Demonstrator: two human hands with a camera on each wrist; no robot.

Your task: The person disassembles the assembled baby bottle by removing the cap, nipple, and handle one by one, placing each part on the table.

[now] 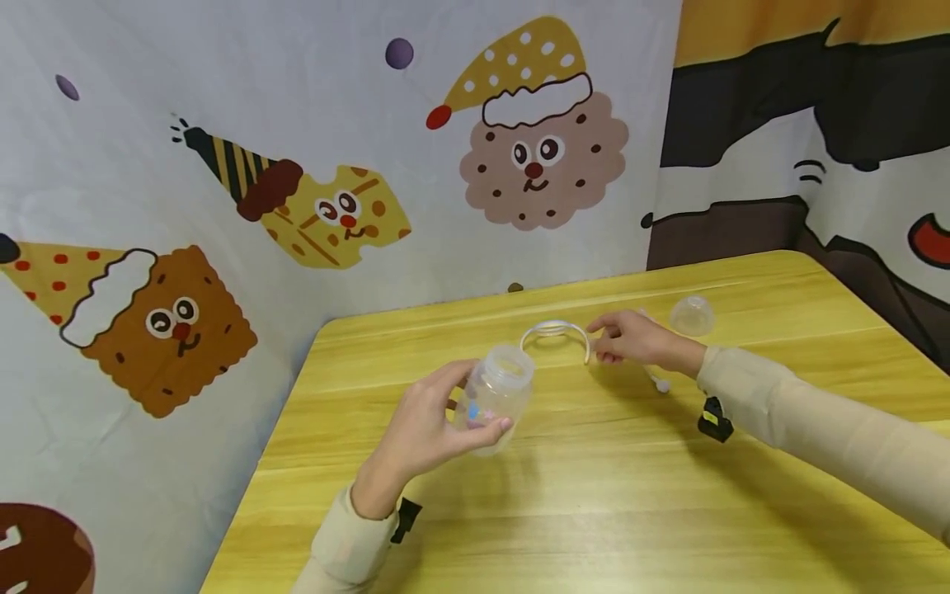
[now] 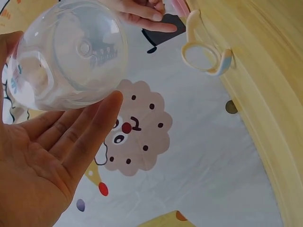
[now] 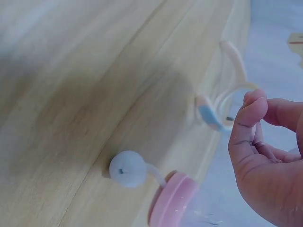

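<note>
My left hand (image 1: 419, 425) grips a clear baby bottle (image 1: 512, 398) without a lid, its mouth tilted up above the table. In the left wrist view the bottle's round base (image 2: 85, 52) faces the camera. My right hand (image 1: 640, 337) is beside the white handle ring (image 1: 552, 326), which has two curved grips, one with a light blue part (image 3: 207, 115). The right index finger extends toward the ring; whether it touches cannot be told. Near that hand lie a straw with a white ball end (image 3: 128, 169), a pink collar (image 3: 173, 201) and a clear dome cap (image 1: 692, 315).
A yellow wood-grain table (image 1: 594, 503) carries the parts. Behind and to the left hangs a pale cloth (image 1: 334, 82) with cartoon food figures; another patterned cloth (image 1: 779, 124) hangs at the right. Black wrist devices (image 1: 716, 421) sit under both sleeves.
</note>
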